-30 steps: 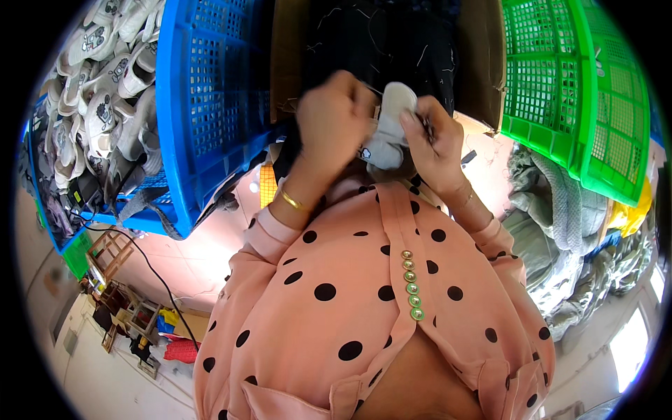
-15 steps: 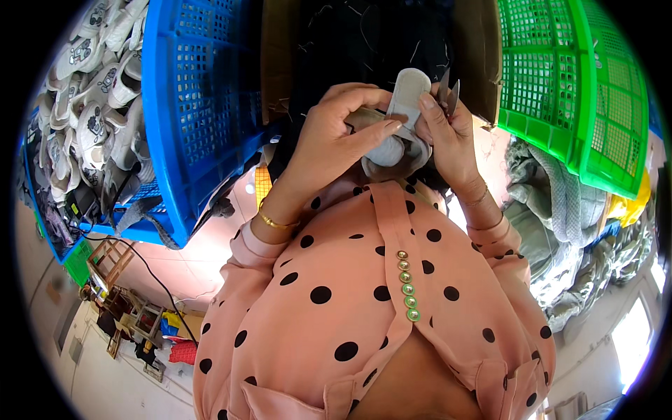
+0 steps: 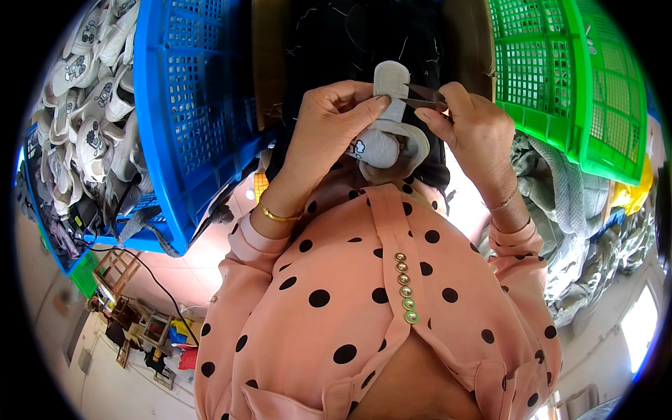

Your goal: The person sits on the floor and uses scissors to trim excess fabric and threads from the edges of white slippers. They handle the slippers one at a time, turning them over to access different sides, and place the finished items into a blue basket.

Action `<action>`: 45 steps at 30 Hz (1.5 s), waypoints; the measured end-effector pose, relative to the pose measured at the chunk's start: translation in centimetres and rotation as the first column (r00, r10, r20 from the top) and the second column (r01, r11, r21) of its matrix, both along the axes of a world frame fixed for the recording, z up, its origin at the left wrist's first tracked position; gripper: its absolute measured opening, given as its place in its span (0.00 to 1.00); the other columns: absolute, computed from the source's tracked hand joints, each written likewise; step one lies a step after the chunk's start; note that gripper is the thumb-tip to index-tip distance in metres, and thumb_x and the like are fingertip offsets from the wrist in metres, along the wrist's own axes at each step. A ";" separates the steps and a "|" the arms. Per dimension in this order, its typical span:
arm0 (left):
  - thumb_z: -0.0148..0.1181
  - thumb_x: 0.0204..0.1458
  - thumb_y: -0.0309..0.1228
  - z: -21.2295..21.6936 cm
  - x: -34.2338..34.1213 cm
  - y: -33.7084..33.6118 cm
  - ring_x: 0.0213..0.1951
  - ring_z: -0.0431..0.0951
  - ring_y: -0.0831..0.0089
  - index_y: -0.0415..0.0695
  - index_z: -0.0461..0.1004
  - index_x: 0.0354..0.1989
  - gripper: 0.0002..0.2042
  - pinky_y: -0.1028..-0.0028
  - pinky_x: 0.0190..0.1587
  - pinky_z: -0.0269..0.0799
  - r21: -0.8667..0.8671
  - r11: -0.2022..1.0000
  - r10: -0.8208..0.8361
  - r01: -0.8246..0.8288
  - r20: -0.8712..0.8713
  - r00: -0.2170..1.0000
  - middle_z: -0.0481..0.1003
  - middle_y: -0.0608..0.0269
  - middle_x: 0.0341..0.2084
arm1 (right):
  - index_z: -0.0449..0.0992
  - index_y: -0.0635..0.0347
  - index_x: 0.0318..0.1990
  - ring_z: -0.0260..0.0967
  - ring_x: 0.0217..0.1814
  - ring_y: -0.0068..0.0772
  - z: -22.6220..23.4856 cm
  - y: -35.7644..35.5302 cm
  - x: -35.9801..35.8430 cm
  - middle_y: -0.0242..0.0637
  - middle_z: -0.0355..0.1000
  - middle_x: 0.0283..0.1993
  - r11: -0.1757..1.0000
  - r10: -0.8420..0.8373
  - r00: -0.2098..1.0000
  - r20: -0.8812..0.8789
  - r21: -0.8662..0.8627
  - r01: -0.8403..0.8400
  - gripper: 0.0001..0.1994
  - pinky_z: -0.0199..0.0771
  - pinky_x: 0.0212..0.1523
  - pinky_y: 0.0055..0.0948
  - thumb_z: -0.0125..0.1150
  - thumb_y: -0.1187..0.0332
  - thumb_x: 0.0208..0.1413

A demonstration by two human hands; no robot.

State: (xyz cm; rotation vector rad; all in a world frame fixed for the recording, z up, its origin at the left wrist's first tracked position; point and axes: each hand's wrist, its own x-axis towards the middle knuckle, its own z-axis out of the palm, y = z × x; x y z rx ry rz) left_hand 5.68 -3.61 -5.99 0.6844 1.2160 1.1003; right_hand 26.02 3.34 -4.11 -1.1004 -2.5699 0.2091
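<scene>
A small pale grey fabric shoe (image 3: 383, 148) with a printed picture on its toe hangs over my lap. My left hand (image 3: 323, 129) is closed on it, thumb and fingers pinching the shoe's upright rounded flap (image 3: 390, 75). In my right hand (image 3: 483, 129) is a pair of thread snips (image 3: 423, 98). Their two pointed blades are parted and point left, at the right edge of the flap. My right fingers wrap round the handle, which is mostly hidden.
At left, a blue plastic crate (image 3: 155, 126) stands beside a heap of similar pale shoes (image 3: 91, 140). A green mesh crate (image 3: 539, 70) is at right, above grey fabric pieces (image 3: 560, 189). Brown cardboard (image 3: 472, 49) borders my dark-covered lap (image 3: 329, 42), strewn with loose threads.
My right hand has moved right, off the shoe, and the snips have swung from pointing away to pointing left at the flap. My left hand and the shoe have shifted slightly left.
</scene>
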 end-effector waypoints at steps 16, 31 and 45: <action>0.65 0.53 0.26 1.3 0.3 -0.6 0.26 0.76 0.84 0.38 0.81 0.41 0.09 0.85 0.29 0.71 -0.088 0.994 0.072 -0.064 0.104 0.992 0.80 0.63 0.27 | 0.65 0.50 0.21 0.64 0.15 0.29 -0.1 0.3 -0.4 0.27 0.61 0.13 0.995 0.046 0.998 0.039 0.090 -0.049 0.21 0.61 0.15 0.26 0.64 0.46 0.49; 0.65 0.53 0.27 1.0 0.0 -1.3 0.24 0.73 0.86 0.38 0.82 0.40 0.09 0.86 0.26 0.65 -0.094 0.994 0.056 -0.050 0.066 0.996 0.79 0.67 0.25 | 0.68 0.55 0.24 0.63 0.17 0.26 -1.0 0.0 -0.6 0.27 0.63 0.16 0.969 -0.028 0.989 -0.145 -0.247 -0.009 0.16 0.62 0.18 0.27 0.65 0.56 0.53; 0.62 0.55 0.25 0.5 -0.7 -1.6 0.28 0.74 0.85 0.35 0.79 0.41 0.08 0.84 0.31 0.70 0.002 0.990 -0.133 0.140 -0.296 0.946 0.79 0.65 0.29 | 0.75 0.60 0.42 0.74 0.28 0.29 -1.5 2.4 -0.5 0.40 0.73 0.25 0.978 -0.031 0.972 -0.233 -0.209 -0.019 0.13 0.72 0.30 0.24 0.68 0.66 0.52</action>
